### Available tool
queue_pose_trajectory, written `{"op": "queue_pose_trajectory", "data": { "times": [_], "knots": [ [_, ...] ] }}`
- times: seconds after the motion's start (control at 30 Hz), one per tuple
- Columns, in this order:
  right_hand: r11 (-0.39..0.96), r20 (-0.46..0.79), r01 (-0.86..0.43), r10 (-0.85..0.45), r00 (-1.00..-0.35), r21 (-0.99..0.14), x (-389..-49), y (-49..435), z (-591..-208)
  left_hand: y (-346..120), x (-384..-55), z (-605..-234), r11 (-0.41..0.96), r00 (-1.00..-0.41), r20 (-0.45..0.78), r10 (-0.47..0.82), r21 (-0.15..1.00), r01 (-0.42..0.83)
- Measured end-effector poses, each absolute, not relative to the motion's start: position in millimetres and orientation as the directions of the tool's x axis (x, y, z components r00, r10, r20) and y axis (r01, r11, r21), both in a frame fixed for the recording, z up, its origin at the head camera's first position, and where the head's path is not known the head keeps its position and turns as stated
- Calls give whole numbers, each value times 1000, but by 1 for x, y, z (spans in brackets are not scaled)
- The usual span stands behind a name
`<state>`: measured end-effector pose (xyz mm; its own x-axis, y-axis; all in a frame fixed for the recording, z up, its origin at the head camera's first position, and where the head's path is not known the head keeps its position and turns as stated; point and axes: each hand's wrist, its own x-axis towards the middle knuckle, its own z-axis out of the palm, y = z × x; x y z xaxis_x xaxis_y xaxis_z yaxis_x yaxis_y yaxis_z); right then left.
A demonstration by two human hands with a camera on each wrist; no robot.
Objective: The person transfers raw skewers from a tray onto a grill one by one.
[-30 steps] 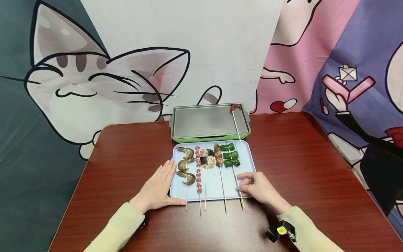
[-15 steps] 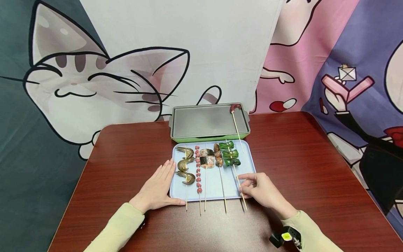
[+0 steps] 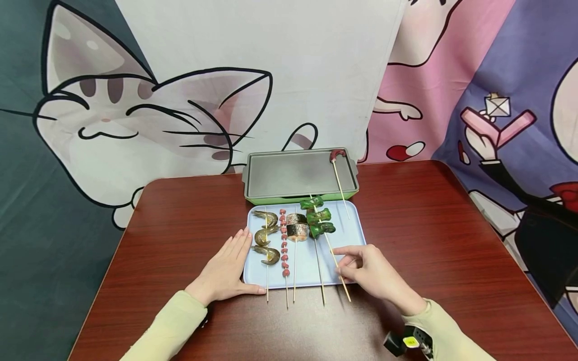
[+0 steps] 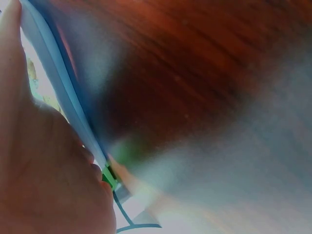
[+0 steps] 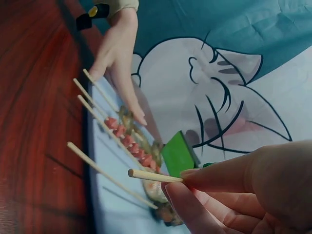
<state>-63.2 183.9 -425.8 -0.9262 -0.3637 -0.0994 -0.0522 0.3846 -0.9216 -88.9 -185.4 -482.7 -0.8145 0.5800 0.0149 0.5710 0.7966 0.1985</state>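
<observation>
Head view: I log the right hand [image 3: 368, 271] pinching the green skewer [image 3: 319, 215] by its stick, the green pieces ahead and left of that hand; the left hand [image 3: 227, 271], fingers straight, thumb spread, touches the blue tray [image 3: 348, 230], shrimp skewer [image 3: 262, 235] just right of it; grey pan [image 3: 289, 175] beyond both hands on the desk [image 3: 189, 215]

Left hand [image 3: 228, 268] beside the tray [image 3: 307, 276], fingers straight, apparently touching its left rim, thumb at its near edge, right hand [image 3: 375, 271] pinching over its near right corner
</observation>
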Motion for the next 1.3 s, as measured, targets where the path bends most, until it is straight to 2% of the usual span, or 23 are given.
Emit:
{"op": "queue_pose_trajectory", "data": {
  "times": [0.23, 0.63, 0.87, 1.07, 1.3],
  "knots": [
    [426, -31, -131, -352, -935, -895, -76, 181, -409, -185, -89, -482, 798, -816, 8, 578, 201, 568],
    [404, 40, -165, -300, -953, -900, -112, 182, -375, -185, -89, -483, 802, -818, 2, 576, 191, 566],
    [440, 79, -192, -261, -962, -877, -135, 187, -361, -185, -89, -482, 800, -814, 4, 581, 185, 571],
    [504, 78, -185, -226, -971, -843, -157, 188, -355, -185, -90, -481, 801, -815, -5, 580, 185, 569],
    [492, 18, -121, -207, -978, -862, -182, 182, -359, -184, -89, -481, 803, -818, -11, 576, 194, 563]
  ]
}}
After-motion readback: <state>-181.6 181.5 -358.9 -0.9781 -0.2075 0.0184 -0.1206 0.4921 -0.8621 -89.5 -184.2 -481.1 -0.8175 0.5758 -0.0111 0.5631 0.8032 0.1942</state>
